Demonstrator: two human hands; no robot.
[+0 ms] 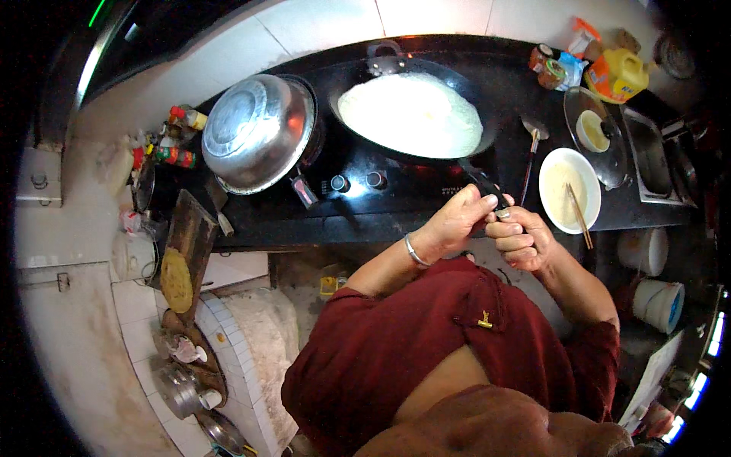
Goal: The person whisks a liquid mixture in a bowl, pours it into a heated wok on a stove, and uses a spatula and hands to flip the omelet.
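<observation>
Both my hands grip the black handle of a wok (485, 185). My left hand (465, 214) wraps around the handle, a bangle on its wrist; my right hand (522, 237) closes on the handle's end beside it. A thin, pale sheet of batter (411, 114) coats the inside of the wok over the dark cooktop. Right of the handle lies a metal spatula (534, 128) with a long handle. Beyond it stands a white bowl (542, 191) of pale batter, with wooden chopsticks (579, 217) leaning in it.
An upturned metal basin (245, 131) covers the left burner, near the control knobs (341, 183). A glass lid (611, 165) with a small bowl (591, 131), a sink (648, 151) and a yellow oil jug (619, 74) are at right. A flatbread (177, 280) lies on a wooden board (194, 228) at left.
</observation>
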